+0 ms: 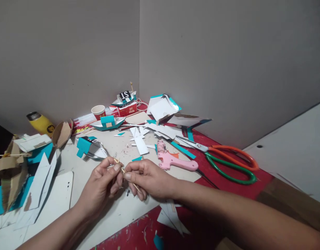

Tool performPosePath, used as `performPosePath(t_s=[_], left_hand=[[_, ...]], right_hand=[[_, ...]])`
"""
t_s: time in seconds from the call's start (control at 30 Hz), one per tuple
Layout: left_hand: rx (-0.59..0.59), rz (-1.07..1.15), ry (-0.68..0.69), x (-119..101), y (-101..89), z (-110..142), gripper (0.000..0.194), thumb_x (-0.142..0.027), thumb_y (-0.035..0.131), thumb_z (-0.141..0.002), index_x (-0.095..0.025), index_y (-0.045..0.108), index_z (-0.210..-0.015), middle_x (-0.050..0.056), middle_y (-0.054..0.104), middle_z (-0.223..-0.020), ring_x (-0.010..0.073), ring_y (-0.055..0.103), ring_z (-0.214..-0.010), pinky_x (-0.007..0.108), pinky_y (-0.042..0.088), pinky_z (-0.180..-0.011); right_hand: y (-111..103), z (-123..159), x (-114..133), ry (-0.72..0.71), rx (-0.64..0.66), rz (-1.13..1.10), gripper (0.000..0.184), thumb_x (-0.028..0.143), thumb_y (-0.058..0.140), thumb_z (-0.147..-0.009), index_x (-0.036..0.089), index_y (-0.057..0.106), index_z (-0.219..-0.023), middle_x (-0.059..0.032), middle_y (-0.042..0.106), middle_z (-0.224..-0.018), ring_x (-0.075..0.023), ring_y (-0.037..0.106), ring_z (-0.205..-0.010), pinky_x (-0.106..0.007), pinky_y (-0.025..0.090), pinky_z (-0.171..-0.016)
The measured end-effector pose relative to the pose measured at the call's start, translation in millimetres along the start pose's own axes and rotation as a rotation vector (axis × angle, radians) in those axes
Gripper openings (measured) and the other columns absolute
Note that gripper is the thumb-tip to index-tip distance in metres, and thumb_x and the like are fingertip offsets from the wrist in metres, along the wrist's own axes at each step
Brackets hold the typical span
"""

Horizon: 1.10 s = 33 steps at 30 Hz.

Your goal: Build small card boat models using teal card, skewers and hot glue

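A thin wooden stick (135, 186) is pinched between both hands above the pale work board. My left hand (104, 177) is closed on its upper end, where a small cross piece seems to sit; the detail is too small to make out. My right hand (146, 177) grips the same stick lower down, fingers closed. Just beyond my left hand lies a small paper boat (93, 149) with a teal and black top, on its side. A pink glue gun (173, 162) rests beyond my right hand.
Large scissors (217, 156) with orange and green handles lie at the right. Paper boats (109, 122) stand farther back near a paper cup (98, 111). Card scraps (140, 140) litter the middle. Cardboard pieces (13, 173), a white phone (62, 191) and a yellow bottle (40, 123) are left.
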<state>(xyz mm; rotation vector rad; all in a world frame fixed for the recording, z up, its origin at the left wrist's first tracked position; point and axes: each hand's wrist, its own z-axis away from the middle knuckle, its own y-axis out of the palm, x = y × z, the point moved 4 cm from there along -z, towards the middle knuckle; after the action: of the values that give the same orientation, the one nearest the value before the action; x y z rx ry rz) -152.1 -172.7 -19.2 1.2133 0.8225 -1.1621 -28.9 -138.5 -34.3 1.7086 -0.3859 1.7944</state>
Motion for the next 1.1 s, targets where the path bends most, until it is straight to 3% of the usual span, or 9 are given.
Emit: performPosePath(t_s=[0.27, 0.53, 0.73, 0.93, 1.1], left_hand=[[-0.027, -0.012, -0.037, 1.1, -2.4, -1.3, 0.02, -0.032, 0.064, -0.085, -0.018, 0.053, -0.077, -0.007, 0.047, -0.047, 0.0034, 0.032, -0.039, 0.016, 0.026, -0.044], [-0.121, 0.063, -0.052, 0.1, -2.6, -0.4, 0.021, -0.033, 0.069, -0.08, -0.019, 0.054, -0.08, -0.01, 0.04, -0.05, 0.0031, 0.022, -0.038, 0.014, 0.019, -0.036], [-0.106, 0.079, -0.053, -2.0, -4.6, -2.3, 0.018, -0.032, 0.069, -0.079, -0.017, 0.061, -0.082, -0.009, 0.038, -0.051, 0.0034, 0.022, -0.04, 0.013, 0.02, -0.036], [-0.062, -0.003, -0.023, -3.5, -4.3, -4.5, 0.027, -0.034, 0.056, -0.089, -0.013, 0.066, -0.102, -0.003, 0.053, -0.053, 0.0059, 0.039, -0.041, 0.018, 0.033, -0.043], [-0.084, 0.017, -0.006, -3.0, -9.0, -6.4, 0.024, -0.029, 0.06, -0.088, -0.013, 0.066, -0.105, -0.002, 0.057, -0.06, 0.0062, 0.044, -0.046, 0.019, 0.038, -0.047]], right_hand=[[-5.9, 2.5, 4.5, -0.074, -0.083, 0.258, 0.017, 0.016, 0.045, -0.091, 0.015, 0.054, -0.076, 0.007, 0.051, -0.053, -0.0028, 0.043, -0.039, -0.012, 0.034, -0.037], [-2.0, 1.1, -0.3, 0.013, 0.0, 0.118, 0.018, 0.031, 0.056, -0.087, 0.016, 0.054, -0.078, 0.0052, 0.056, -0.056, -0.0062, 0.053, -0.044, -0.017, 0.043, -0.043], [-3.5, 0.4, -2.4, 0.079, 0.006, 0.085, 0.008, 0.022, 0.062, -0.081, 0.015, 0.06, -0.084, 0.0047, 0.059, -0.058, -0.0059, 0.055, -0.045, -0.016, 0.044, -0.044], [-5.0, -0.4, 3.0, 0.065, -0.034, 0.132, 0.008, 0.021, 0.058, -0.084, 0.015, 0.06, -0.081, 0.0048, 0.057, -0.057, -0.006, 0.053, -0.043, -0.016, 0.042, -0.042], [-7.4, 1.4, 9.5, 0.021, -0.076, 0.254, 0.015, 0.022, 0.051, -0.089, 0.014, 0.062, -0.083, 0.0065, 0.05, -0.054, -0.0052, 0.046, -0.04, -0.016, 0.036, -0.039]])
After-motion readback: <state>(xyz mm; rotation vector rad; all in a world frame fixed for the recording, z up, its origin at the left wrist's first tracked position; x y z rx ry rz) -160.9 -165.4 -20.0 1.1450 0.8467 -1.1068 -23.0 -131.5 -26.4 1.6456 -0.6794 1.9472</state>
